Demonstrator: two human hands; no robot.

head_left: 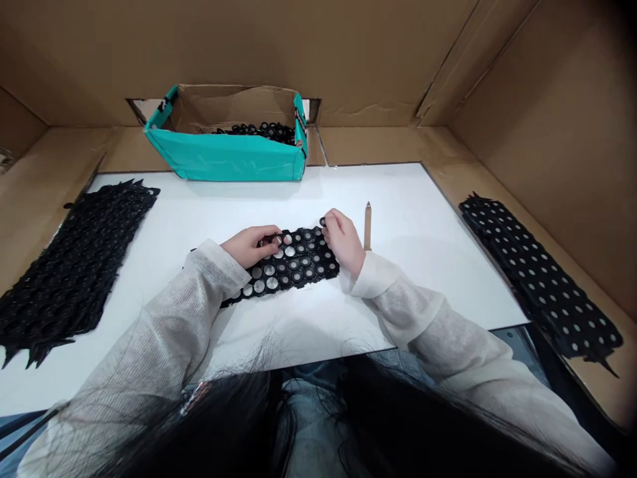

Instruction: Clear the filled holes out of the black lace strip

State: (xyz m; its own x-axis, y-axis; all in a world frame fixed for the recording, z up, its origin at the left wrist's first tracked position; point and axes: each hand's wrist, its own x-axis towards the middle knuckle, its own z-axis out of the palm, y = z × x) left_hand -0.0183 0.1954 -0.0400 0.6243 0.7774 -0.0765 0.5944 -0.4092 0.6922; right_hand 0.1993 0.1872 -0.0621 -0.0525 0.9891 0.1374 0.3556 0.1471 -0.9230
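Frame centre: black perforated mat point(288, 260) on white tabletop point(423, 265) | left hand point(249, 244) curled, fingertips pressing mat | right hand point(343, 240) pinching its upper-right edge ring | step: working rings loose; needs steady pinch.

Plenty of bare white table point(418, 199) between the perforated black sheet point(293, 262) and the teal box point(229, 156), but the sides are hemmed in by a black pile point(74, 265) left, a black strip point(537, 272) right, and cardboard walls point(557, 119) all round.
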